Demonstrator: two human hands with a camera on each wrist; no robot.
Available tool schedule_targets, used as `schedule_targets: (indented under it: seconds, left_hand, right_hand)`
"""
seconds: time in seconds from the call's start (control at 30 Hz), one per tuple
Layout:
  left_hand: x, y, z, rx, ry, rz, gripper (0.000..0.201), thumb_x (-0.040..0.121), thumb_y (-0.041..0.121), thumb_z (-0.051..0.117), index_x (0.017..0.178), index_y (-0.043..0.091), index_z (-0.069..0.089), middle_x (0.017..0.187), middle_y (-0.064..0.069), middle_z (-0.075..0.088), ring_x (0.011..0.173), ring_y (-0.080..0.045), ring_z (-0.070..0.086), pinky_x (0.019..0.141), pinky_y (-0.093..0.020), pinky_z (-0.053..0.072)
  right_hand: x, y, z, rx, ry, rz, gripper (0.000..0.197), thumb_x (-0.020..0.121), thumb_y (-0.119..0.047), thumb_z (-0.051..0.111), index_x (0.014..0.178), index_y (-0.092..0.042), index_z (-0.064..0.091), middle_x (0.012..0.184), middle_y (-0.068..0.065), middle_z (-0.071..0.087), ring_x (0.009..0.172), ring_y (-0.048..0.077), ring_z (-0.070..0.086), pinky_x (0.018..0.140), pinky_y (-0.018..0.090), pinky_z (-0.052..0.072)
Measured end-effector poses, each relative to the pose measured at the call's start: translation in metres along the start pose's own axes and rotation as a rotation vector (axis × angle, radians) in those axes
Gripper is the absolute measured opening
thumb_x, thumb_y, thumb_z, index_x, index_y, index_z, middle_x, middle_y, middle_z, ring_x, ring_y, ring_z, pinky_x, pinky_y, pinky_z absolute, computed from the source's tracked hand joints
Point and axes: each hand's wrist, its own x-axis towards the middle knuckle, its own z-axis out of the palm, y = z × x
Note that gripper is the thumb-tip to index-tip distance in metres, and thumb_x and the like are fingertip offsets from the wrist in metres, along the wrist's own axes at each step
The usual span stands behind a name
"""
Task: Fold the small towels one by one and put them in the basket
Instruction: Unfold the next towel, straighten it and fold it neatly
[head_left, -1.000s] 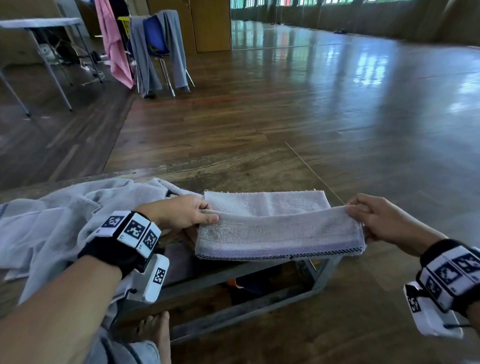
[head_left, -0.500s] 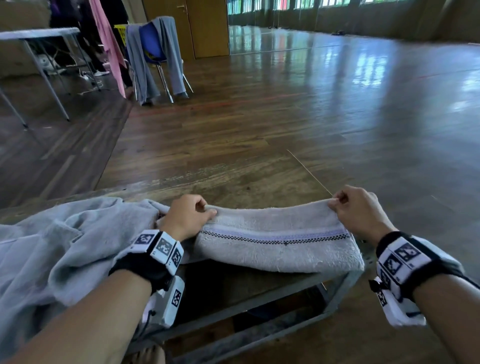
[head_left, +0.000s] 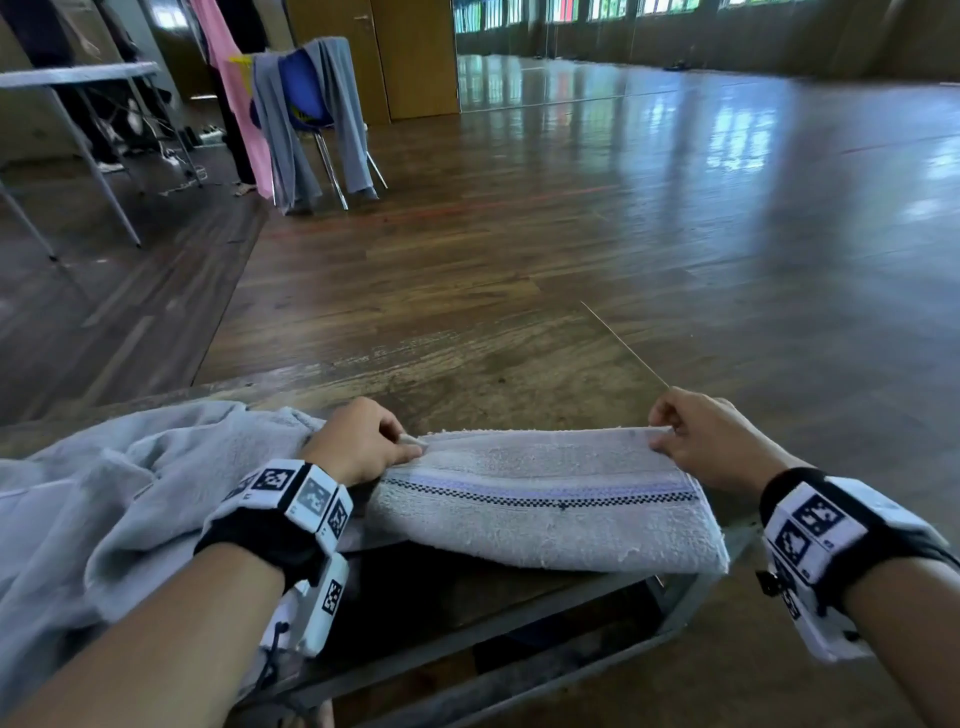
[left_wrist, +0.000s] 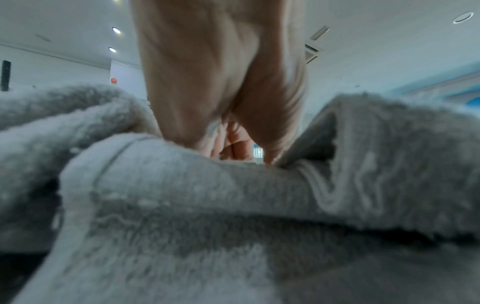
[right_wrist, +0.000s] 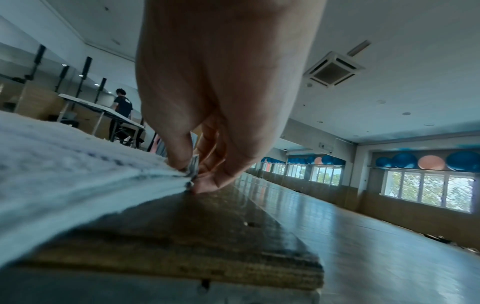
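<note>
A small pale towel (head_left: 545, 514) with a checked stripe lies folded over on the wooden table (head_left: 467, 384), its near edge hanging past the table's front. My left hand (head_left: 410, 447) pinches its far left corner, and my right hand (head_left: 660, 436) pinches its far right corner. The right wrist view shows the thumb and fingers (right_wrist: 182, 156) gripping the stacked towel edges (right_wrist: 191, 170) low over the tabletop. In the left wrist view my left hand (left_wrist: 233, 148) is half buried in grey towel cloth (left_wrist: 182, 205). No basket is visible.
A heap of grey towels (head_left: 104, 499) lies on the table's left part. The table's metal frame (head_left: 519, 644) shows below its front edge. Far off stand a blue chair (head_left: 306, 98) draped with cloth, a folding table (head_left: 78, 78) and open wooden floor (head_left: 675, 208).
Both hands carried the towel's near edge up and over to the far edge, folding it in half; the striped band now faces up. The hands have settled low at the far corners.
</note>
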Motion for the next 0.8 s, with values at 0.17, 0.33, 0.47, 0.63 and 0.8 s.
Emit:
schedule_targets:
  seconds: [0.17, 0.33, 0.47, 0.63, 0.8]
  left_hand:
    - [-0.01, -0.015, -0.009, 0.007, 0.011, -0.028, 0.021, 0.08, 0.032, 0.082, 0.075, 0.012, 0.076, 0.074, -0.005, 0.073, 0.076, -0.021, 0.068, 0.068, -0.031, 0.049]
    - [-0.014, -0.016, -0.007, 0.017, 0.056, -0.007, 0.024, 0.082, 0.033, 0.08, 0.073, 0.011, 0.075, 0.069, -0.006, 0.072, 0.067, -0.018, 0.064, 0.058, -0.026, 0.044]
    - [-0.015, -0.011, -0.008, 0.036, 0.026, 0.005, 0.021, 0.083, 0.03, 0.079, 0.077, 0.01, 0.076, 0.074, -0.009, 0.074, 0.076, -0.026, 0.069, 0.065, -0.035, 0.052]
    - [-0.015, 0.002, -0.012, 0.022, 0.147, 0.082, 0.015, 0.081, 0.026, 0.081, 0.074, 0.013, 0.077, 0.068, -0.002, 0.072, 0.07, -0.02, 0.069, 0.057, -0.025, 0.047]
    - [-0.013, 0.015, -0.011, 0.021, 0.094, 0.085, 0.012, 0.08, 0.026, 0.082, 0.077, 0.019, 0.073, 0.074, 0.004, 0.072, 0.071, -0.011, 0.068, 0.058, -0.021, 0.047]
  right_hand:
    - [-0.005, -0.014, 0.009, -0.055, -0.041, -0.066, 0.012, 0.094, -0.024, 0.067, 0.086, -0.015, 0.071, 0.083, -0.01, 0.061, 0.082, 0.01, 0.055, 0.061, 0.017, 0.037]
    - [-0.003, -0.025, 0.012, -0.069, -0.006, -0.033, 0.021, 0.095, -0.023, 0.065, 0.076, -0.015, 0.063, 0.092, -0.002, 0.058, 0.079, 0.011, 0.057, 0.065, 0.027, 0.046]
    - [-0.007, -0.031, 0.009, -0.056, 0.016, -0.004, 0.019, 0.095, -0.025, 0.066, 0.078, -0.021, 0.06, 0.097, -0.001, 0.054, 0.08, 0.012, 0.056, 0.065, 0.028, 0.044]
    - [-0.008, -0.032, -0.005, -0.028, 0.106, 0.013, 0.008, 0.091, -0.021, 0.069, 0.085, -0.018, 0.066, 0.098, 0.005, 0.058, 0.082, 0.021, 0.058, 0.073, 0.031, 0.043]
    - [-0.016, -0.023, -0.017, -0.014, 0.15, -0.026, 0.017, 0.091, -0.021, 0.068, 0.077, -0.023, 0.06, 0.088, 0.002, 0.064, 0.077, 0.016, 0.061, 0.067, 0.031, 0.044]
